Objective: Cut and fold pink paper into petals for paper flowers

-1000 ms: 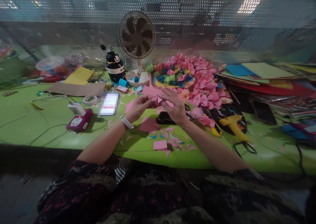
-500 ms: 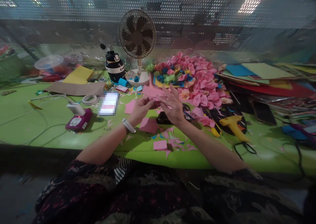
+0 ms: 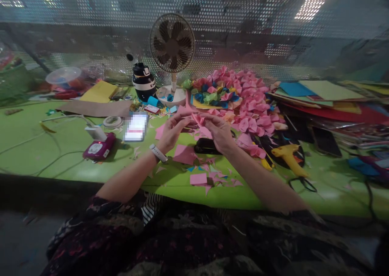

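Above the green counter (image 3: 170, 178), near its front edge, a folded pink paper piece (image 3: 199, 119) is held between two hands: its left side is met by the left hand (image 3: 172, 131), its right side is pinched by the right hand's (image 3: 221, 133) fingers. Below the right hand, a black stapler-like object (image 3: 207, 146) is seen.

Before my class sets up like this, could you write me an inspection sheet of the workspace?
Surface: green table, littered with paper scraps near the front edge.
Work in hand: folded pink paper, between the fingertips.
Clutter: fan, bottle, yellow glue gun, pile of pink paper shapes.
Hands: left hand and right hand close together, both bare.
Cables: white cable across the table's left.
Surroundings: perforated screen behind; other people, nothing seen.
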The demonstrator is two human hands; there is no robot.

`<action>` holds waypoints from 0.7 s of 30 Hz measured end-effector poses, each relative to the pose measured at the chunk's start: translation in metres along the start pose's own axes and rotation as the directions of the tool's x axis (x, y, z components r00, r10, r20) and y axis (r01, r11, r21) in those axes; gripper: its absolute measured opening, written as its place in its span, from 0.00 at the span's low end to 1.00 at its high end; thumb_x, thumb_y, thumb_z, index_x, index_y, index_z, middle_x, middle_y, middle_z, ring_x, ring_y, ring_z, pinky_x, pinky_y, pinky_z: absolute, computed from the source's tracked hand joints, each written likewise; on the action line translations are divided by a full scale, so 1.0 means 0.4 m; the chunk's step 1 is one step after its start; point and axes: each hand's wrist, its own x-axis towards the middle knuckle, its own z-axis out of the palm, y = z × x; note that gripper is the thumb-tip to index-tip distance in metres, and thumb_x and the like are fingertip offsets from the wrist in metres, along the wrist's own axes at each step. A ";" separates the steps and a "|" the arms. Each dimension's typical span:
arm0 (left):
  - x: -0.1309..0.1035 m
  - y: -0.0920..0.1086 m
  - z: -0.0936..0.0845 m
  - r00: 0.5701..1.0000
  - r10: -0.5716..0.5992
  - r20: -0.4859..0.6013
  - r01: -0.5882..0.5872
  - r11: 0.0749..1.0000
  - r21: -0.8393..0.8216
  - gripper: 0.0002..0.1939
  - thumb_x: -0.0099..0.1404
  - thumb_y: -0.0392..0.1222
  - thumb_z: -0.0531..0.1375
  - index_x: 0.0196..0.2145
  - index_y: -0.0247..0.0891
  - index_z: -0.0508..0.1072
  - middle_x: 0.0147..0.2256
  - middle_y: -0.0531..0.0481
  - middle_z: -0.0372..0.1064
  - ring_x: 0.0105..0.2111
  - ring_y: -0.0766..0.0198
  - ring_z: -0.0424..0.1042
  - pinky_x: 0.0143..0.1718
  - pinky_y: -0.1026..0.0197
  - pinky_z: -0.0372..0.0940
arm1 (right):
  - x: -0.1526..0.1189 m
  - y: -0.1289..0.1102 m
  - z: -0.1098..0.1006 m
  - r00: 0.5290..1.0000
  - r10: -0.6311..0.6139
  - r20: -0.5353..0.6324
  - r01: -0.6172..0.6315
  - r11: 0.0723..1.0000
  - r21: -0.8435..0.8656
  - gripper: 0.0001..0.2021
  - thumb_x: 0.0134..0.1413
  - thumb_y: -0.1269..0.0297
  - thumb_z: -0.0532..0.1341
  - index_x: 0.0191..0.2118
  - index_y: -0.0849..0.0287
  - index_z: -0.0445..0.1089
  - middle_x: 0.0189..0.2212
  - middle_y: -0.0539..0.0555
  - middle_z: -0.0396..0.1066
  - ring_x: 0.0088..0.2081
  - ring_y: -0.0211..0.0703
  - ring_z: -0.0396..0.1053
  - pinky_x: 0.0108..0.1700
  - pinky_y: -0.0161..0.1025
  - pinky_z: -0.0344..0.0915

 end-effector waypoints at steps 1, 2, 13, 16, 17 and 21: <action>0.001 0.000 0.000 1.000 0.005 -0.001 -0.005 1.000 0.001 0.21 0.61 0.51 0.65 0.46 0.36 0.73 0.34 0.46 0.80 0.33 0.61 0.80 0.34 0.63 0.72 | -0.001 0.001 0.000 1.000 -0.001 0.006 0.001 1.000 -0.005 0.14 0.45 0.50 0.73 0.38 0.49 0.80 0.45 0.50 0.80 0.50 0.48 0.74 0.55 0.47 0.68; 0.001 0.000 0.000 1.000 0.008 0.000 -0.008 1.000 0.001 0.20 0.60 0.51 0.65 0.45 0.36 0.73 0.33 0.46 0.80 0.32 0.62 0.80 0.34 0.63 0.72 | -0.001 0.002 -0.001 1.000 -0.002 0.009 0.002 1.000 -0.013 0.15 0.45 0.49 0.72 0.38 0.49 0.80 0.45 0.50 0.79 0.50 0.48 0.74 0.55 0.47 0.68; 0.004 -0.003 0.000 1.000 0.023 -0.004 -0.022 1.000 0.019 0.19 0.59 0.50 0.66 0.43 0.35 0.73 0.30 0.48 0.79 0.29 0.62 0.80 0.34 0.61 0.74 | -0.001 -0.002 -0.001 1.000 0.001 0.009 0.000 0.996 -0.086 0.14 0.46 0.50 0.71 0.38 0.50 0.80 0.45 0.52 0.79 0.49 0.48 0.74 0.53 0.48 0.69; 0.006 -0.004 0.000 1.000 0.020 -0.004 -0.020 1.000 0.009 0.18 0.58 0.49 0.67 0.42 0.35 0.74 0.29 0.49 0.78 0.27 0.63 0.79 0.34 0.62 0.74 | -0.001 -0.003 0.000 1.000 0.001 0.013 0.000 0.998 -0.070 0.13 0.46 0.51 0.72 0.37 0.50 0.80 0.44 0.52 0.80 0.48 0.48 0.75 0.53 0.48 0.70; 0.006 -0.004 -0.001 1.000 0.020 -0.004 -0.020 1.000 0.001 0.18 0.58 0.49 0.67 0.42 0.35 0.74 0.29 0.49 0.78 0.27 0.64 0.79 0.33 0.63 0.74 | -0.001 -0.004 0.000 1.000 0.009 0.015 -0.008 0.999 -0.052 0.13 0.45 0.51 0.72 0.37 0.50 0.80 0.43 0.51 0.80 0.48 0.48 0.75 0.53 0.48 0.70; 0.005 -0.004 0.000 1.000 0.014 -0.008 -0.015 1.000 -0.015 0.18 0.59 0.50 0.67 0.42 0.35 0.74 0.29 0.49 0.78 0.26 0.65 0.79 0.32 0.63 0.74 | -0.004 -0.011 0.005 0.997 0.072 0.005 -0.072 0.997 0.030 0.16 0.39 0.50 0.75 0.35 0.50 0.80 0.39 0.50 0.81 0.45 0.46 0.76 0.55 0.48 0.69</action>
